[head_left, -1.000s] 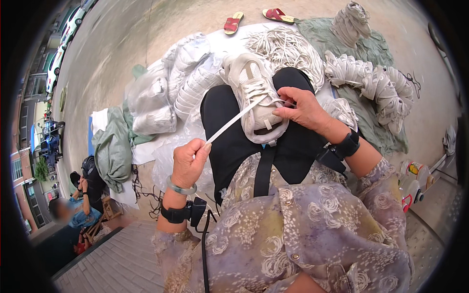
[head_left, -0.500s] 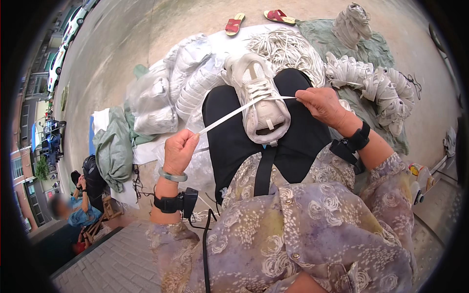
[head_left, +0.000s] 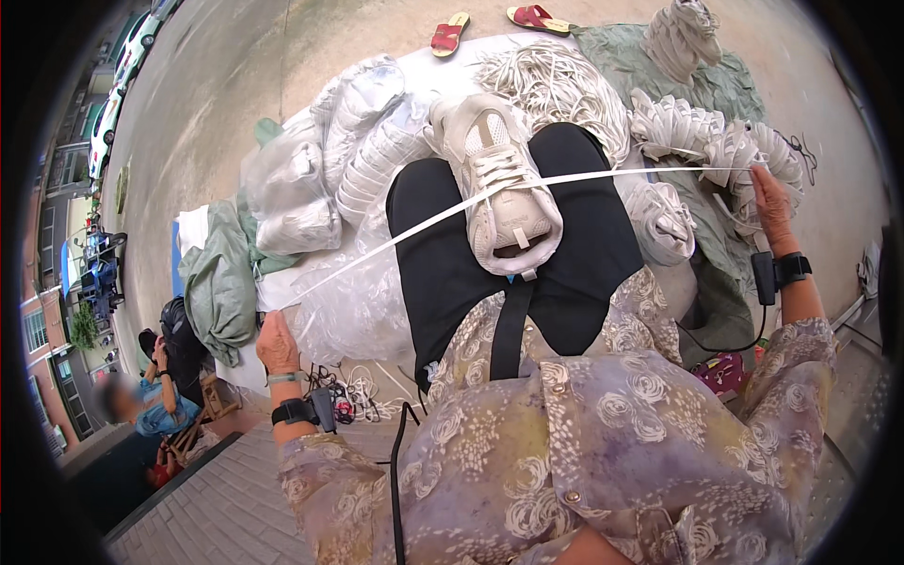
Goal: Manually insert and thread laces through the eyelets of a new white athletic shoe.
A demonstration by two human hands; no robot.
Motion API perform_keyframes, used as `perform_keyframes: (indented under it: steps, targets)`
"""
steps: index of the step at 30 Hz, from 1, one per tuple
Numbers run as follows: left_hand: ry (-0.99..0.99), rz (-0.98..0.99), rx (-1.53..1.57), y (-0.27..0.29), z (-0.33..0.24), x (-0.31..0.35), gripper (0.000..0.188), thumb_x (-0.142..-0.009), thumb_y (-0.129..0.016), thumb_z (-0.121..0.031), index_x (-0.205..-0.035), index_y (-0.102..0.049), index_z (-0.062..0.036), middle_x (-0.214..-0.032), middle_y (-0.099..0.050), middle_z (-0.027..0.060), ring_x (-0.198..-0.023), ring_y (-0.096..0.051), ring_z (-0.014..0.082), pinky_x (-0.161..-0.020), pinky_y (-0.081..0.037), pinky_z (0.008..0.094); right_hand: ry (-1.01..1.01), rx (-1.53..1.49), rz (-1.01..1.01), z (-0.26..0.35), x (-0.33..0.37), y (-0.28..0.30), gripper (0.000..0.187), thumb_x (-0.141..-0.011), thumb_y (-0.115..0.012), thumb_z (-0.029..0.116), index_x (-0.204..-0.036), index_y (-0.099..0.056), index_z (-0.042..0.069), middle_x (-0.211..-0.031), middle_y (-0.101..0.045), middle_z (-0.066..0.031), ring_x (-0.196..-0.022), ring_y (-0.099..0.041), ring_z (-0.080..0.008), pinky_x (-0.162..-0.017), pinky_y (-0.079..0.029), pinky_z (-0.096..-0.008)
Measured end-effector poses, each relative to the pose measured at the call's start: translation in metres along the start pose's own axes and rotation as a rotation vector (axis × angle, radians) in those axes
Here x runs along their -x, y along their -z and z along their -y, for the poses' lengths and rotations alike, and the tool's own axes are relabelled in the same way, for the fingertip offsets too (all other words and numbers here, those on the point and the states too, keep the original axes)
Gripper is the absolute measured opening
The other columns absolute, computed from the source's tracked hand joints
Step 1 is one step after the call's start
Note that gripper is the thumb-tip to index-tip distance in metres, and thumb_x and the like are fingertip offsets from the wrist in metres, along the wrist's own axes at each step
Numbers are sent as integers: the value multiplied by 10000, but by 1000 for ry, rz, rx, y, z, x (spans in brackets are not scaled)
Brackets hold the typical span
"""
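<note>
A beige sneaker (head_left: 509, 221) rests between my thighs, its heel toward me and its toe pointing away. White shoelace (head_left: 389, 247) runs through its upper eyelets, and the two ends cross over the tongue. My left hand (head_left: 278, 347) is closed round one lace end, low on the left. Far out on the right, my right hand (head_left: 772, 200) pinches the other end. Both lengths are stretched taut and straight. The fingertips of my left hand are partly hidden by the fist.
Beyond my knees lies a heap of loose white laces (head_left: 556, 89). Bundled laces (head_left: 678, 132) sit on a green sheet (head_left: 734, 85) at the right. Plastic-wrapped white bundles (head_left: 297, 188) are at the left. Red slippers (head_left: 449, 36) lie behind. Another person (head_left: 151, 405) sits at far left.
Both hands have moved outward, the left down and to the left, the right far to the right. Much more lace has been drawn out on each side. The sneaker stays in place.
</note>
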State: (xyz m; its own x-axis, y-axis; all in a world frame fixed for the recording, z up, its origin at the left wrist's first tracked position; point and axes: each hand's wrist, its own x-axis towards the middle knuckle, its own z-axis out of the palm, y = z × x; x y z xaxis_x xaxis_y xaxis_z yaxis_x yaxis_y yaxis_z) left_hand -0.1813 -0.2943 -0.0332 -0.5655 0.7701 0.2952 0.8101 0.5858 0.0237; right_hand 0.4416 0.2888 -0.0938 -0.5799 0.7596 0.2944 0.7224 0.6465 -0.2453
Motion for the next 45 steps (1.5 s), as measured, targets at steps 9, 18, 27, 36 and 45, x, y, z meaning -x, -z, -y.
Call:
perform_keyframes:
  steps: [9,18,27,36,45]
  targets:
    - [303,-91,-192,76,71,-23,279,-948,-442,-257,-917,-583,-17,-746,-605,187,-676,-578,377,-577,-457,405,-113,422,-183,-128,-9,124,255,-926,-515,233,-1139,-590,114,-960,-646,-153,-874,-629,-308,-721,-482,-347]
    - [236,385,-73,7,-25,-10,331,-876,-482,-346,-821,-607,-44,-742,-580,220,-708,-545,424,-633,-411,487,-222,-43,588,38,28,22,295,-817,-564,239,-706,-524,-31,-664,-517,-217,-643,-532,-373,-596,-402,-433]
    - [335,899,513,4,-133,-43,299,-877,-542,-267,-728,-580,-10,-577,-554,69,-494,-543,196,-506,-443,353,-157,-469,963,133,37,2,150,-869,-537,170,-946,-585,51,-707,-618,-108,-603,-598,-247,-538,-460,-360]
    - [609,1162,1277,3,-258,-88,194,-941,-476,-246,-922,-539,-64,-562,-447,-24,-388,-368,37,-351,-341,186,-871,-1557,1142,243,-4,-3,134,-915,-518,146,-966,-551,28,-620,-556,-3,-391,-415,-45,-359,-316,-171]
    - [626,878,1395,-32,-300,-147,110,-919,-481,-181,-866,-508,-88,-599,-463,-18,-401,-332,44,-349,-254,200,-631,-1563,977,303,-67,-46,117,-855,-548,98,-965,-547,58,-771,-610,-23,-581,-547,-60,-439,-380,-177]
